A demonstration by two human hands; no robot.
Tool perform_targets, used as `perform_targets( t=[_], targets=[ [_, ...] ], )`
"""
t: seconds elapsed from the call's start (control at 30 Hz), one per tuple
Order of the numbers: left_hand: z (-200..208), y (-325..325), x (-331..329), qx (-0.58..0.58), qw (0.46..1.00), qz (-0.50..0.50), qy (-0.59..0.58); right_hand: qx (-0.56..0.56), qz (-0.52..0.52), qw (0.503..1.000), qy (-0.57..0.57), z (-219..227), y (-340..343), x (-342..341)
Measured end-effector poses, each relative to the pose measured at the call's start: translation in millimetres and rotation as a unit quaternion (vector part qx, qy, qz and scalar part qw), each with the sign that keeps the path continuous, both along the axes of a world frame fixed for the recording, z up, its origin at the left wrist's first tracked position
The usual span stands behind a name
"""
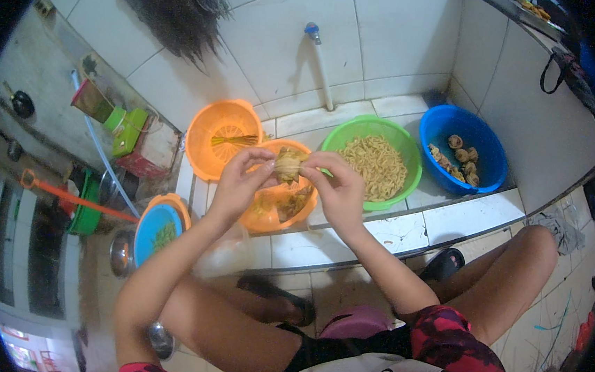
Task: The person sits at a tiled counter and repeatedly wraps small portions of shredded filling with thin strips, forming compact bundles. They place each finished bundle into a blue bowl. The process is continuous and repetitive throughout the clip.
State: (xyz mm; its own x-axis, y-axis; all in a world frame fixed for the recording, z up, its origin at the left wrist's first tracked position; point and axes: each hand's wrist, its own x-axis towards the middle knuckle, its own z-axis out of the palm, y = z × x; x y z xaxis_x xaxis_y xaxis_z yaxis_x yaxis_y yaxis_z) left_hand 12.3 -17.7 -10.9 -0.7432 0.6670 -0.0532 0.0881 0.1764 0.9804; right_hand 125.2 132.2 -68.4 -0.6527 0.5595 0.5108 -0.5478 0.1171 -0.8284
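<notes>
One strand-wrapped bundle (pixel 288 166) in head view, pinched between left hand (pixel 244 175) and right hand (pixel 340 188), both curled nearly closed on it; bundle above orange bowl (pixel 258 219), green basin (pixel 409 184) of noodles (pixel 377 168) just right, blue basin (pixel 456 120) beyond

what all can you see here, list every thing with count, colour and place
green basin: one, green, centre
noodles: one pile, yellowish, in green basin
blue basin: one, blue, right of green basin
lumpy pieces: several, brown, in blue basin
orange basins: two, orange, left of green basin
thin sticks: several, brownish, in upper orange basin
wrapped bundle: one, yellow-brown, above lower orange basin
light-blue basin: one, light blue, left
tap pipe: one, white, back wall
metal bowl: one, silver, beside light-blue basin
left hand: one, bare, bundle's left side
right hand: one, bare, bundle's right side
</notes>
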Motion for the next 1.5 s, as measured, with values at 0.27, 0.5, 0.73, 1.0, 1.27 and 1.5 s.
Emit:
perform_targets(
  t=[0.27,0.5,0.73,1.0,1.27,1.5],
  targets=[
    [7.4,9.1,12.9,0.008,0.996,-0.031,-0.089,0.173,-0.067,0.982,0.041,-3.0,2.0,-4.0],
    [2.6,11.2,10.4,0.0,0.993,-0.054,-0.104,0.067,-0.059,0.996,0.005,-5.9,-3.1,-2.5],
    [2.4,13.1,15.7,0.017,0.997,-0.034,-0.073,0.118,-0.09,0.989,-0.012,-2.7,1.0,-3.5],
    [11.1,11.4,20.9,-0.014,0.998,-0.014,-0.06,0.124,0.0,0.992,-0.033,-10.2,-3.4,-5.6],
    [7.8,16.0,22.3,-0.017,0.996,-0.024,-0.082,0.073,0.066,0.995,-0.001,-17.4,8.2,-13.9],
    [11.0,18.3,17.1,-0.032,0.994,-0.046,-0.098,-0.01,0.202,0.978,-0.056,-13.0,26.7,-10.3]
  ],
)
